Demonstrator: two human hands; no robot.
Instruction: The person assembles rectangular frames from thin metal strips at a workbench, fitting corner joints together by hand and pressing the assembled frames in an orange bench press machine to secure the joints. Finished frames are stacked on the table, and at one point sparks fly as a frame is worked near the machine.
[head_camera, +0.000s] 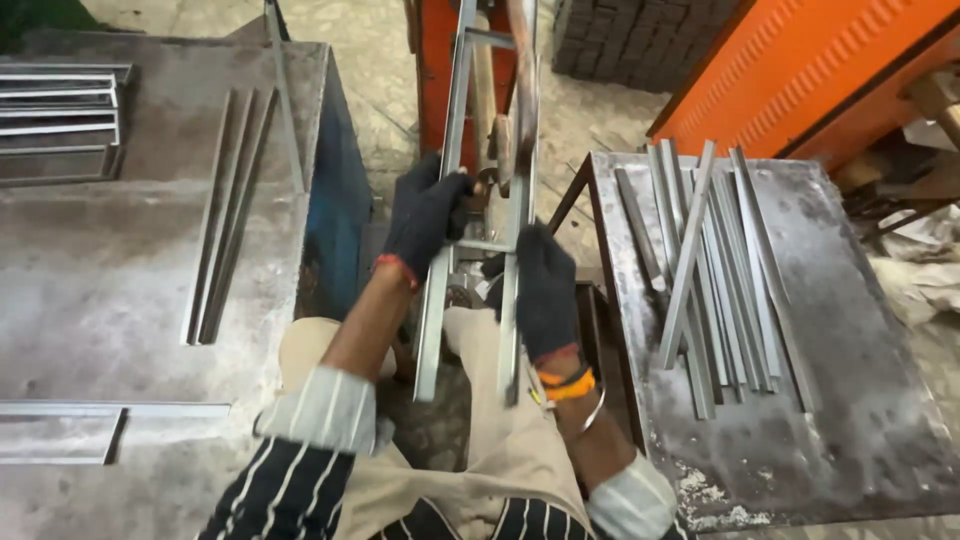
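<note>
The metal frame (470, 200) runs out past the top edge, and its right rail blurs near the far end. The left counter (120, 260) is cut by the left edge. The orange machine (800, 70) is only partly seen.

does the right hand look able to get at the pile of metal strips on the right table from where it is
Probably yes. The right hand grips the frame just beside the right table, and nothing stands between it and the strips. It would have to let go of the frame first.

Both hands, left hand (425, 215) and right hand (545, 290), are wearing dark knit gloves; striped rolled sleeves, khaki trousers, orange band sitting just beside the right glove.
</note>
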